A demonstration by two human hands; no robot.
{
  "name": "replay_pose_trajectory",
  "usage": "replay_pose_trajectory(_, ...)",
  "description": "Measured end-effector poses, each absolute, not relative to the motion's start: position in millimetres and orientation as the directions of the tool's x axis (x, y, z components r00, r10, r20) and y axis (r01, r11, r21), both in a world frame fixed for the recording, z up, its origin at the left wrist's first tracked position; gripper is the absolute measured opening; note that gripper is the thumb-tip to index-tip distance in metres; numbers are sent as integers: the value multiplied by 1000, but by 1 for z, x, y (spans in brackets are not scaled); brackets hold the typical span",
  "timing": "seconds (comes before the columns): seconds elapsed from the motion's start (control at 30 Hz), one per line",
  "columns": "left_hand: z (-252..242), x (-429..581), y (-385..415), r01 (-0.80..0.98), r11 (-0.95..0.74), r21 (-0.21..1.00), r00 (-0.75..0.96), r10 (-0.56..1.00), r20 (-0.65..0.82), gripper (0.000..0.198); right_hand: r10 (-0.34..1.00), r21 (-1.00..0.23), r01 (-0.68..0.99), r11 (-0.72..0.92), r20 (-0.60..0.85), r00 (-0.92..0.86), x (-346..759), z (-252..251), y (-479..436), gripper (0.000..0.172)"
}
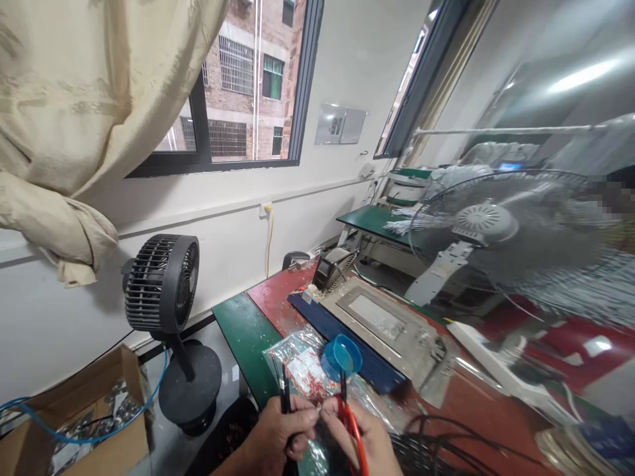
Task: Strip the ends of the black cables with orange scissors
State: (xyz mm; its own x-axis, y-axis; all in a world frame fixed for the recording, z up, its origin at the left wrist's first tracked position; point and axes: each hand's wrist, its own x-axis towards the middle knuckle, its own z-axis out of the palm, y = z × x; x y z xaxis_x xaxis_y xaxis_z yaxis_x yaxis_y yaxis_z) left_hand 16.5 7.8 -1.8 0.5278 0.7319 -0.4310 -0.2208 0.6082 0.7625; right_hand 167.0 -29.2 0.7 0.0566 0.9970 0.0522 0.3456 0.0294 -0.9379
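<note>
Low in the head view, my left hand [282, 426] is closed with black tweezers [285, 390] in it, their tips pointing up. Close beside it, my right hand [372, 439] is closed around a red-handled hand tool [355, 430] with dark tips; its exact kind is unclear. The thumbs and fingertips of both hands pinch together, almost touching, and anything small between them cannot be made out. Just beyond lies a clear plastic bag [285, 347] with many tiny red pieces [310, 380]. A blue round container [342, 356] stands on it.
Black cables [446, 439] lie right of my hands. A blue mat strip [347, 337] and a beige machine plate [391, 324] are beyond. A black fan [163, 284] stands left, above a cardboard box [124, 390]. A large caged fan [486, 225] is at right.
</note>
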Motion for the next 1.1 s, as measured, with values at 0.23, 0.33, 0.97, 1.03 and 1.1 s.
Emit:
replay_pose_trajectory(0.23,-2,18,6,-225,554,802,497,773,-394,34,999,-955,298,-9,7,53,166,-5,-28,30)
replay_pose_trajectory(0.33,-7,20,5,-226,506,832,498,794,-348,36,996,-970,239,-51,-32,83,165,-4,-27,33)
replay_pose_trajectory(0.97,10,16,7,-217,665,714,528,695,-488,30,944,-932,362,0,120,307,170,5,-32,34)
replay_pose_trajectory(1.03,10,16,6,-231,675,700,523,693,-496,29,950,-945,326,-11,93,299,174,3,-31,35)
replay_pose_trajectory(1.1,11,15,6,-240,671,702,542,692,-476,26,972,-945,325,28,101,211,174,3,-30,33)
